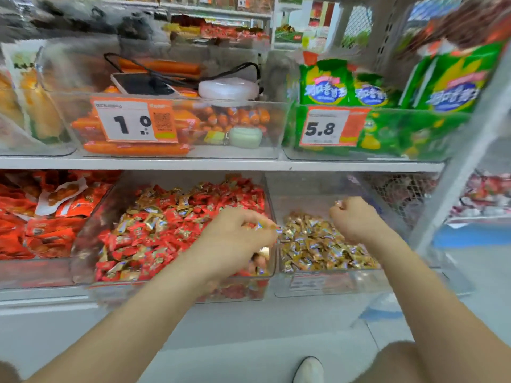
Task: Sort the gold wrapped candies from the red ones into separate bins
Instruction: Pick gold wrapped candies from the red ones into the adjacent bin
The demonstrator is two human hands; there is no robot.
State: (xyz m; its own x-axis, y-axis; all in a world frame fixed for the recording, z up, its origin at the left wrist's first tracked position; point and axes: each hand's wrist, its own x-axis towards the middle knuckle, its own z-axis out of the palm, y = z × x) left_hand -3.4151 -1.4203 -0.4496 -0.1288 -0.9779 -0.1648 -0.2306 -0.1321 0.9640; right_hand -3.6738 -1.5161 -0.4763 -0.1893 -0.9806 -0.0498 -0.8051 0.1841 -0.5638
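On the lower shelf a clear bin point(177, 286) holds a heap of red wrapped candies point(179, 239) with gold ones mixed in. To its right a second clear bin point(326, 286) holds only gold wrapped candies point(318, 247). My left hand point(235, 236) hovers over the right end of the mixed bin, its curled fingers pinching gold candies point(266, 226) near the wall between the bins. My right hand point(356, 219) is above the gold bin with its fingers curled round a gold candy point(338, 203).
The upper shelf point(221, 163) just above carries a clear bin of orange sausages with a phone, cable and white case on it point(171, 87), and green snack bags point(387, 111). Red packets point(41, 217) fill the left bin. A metal mesh rack post point(456, 172) stands right.
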